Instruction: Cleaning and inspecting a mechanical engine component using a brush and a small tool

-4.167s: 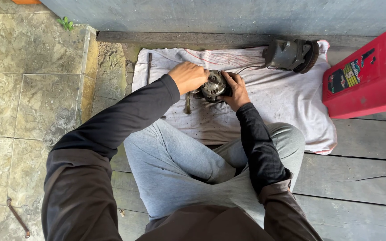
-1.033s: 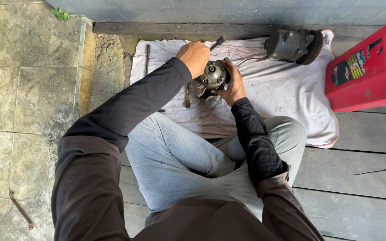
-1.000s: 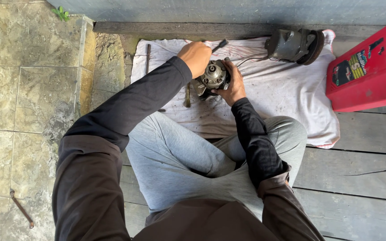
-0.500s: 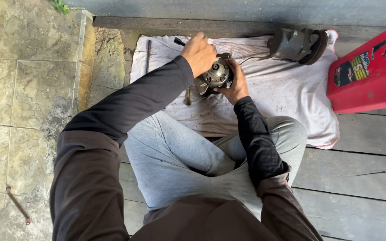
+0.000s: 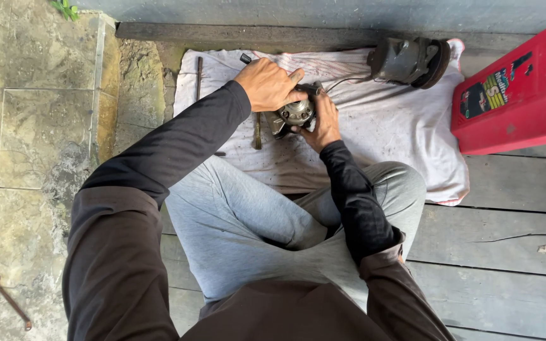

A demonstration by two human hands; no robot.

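Observation:
I sit cross-legged over a white cloth (image 5: 399, 126) spread on the floor. My right hand (image 5: 325, 124) cups a small round metal mechanical part (image 5: 294, 114) from the right and holds it just above the cloth. My left hand (image 5: 268, 83) is closed over the top of that part, gripping a tool whose dark handle end (image 5: 245, 59) sticks out to the upper left. The tool's working end is hidden between my hands.
A dark grey housing part (image 5: 409, 60) lies at the cloth's far right. A red plastic container (image 5: 519, 88) stands beside it. A thin rod (image 5: 199, 69) and a short tool (image 5: 257, 131) lie on the cloth. A rusty metal piece (image 5: 11, 303) lies on the stone tiles.
My left hand has turned on the part, so the tool's dark handle swung from pointing upper right to upper left. My right hand keeps hold of the metal part.

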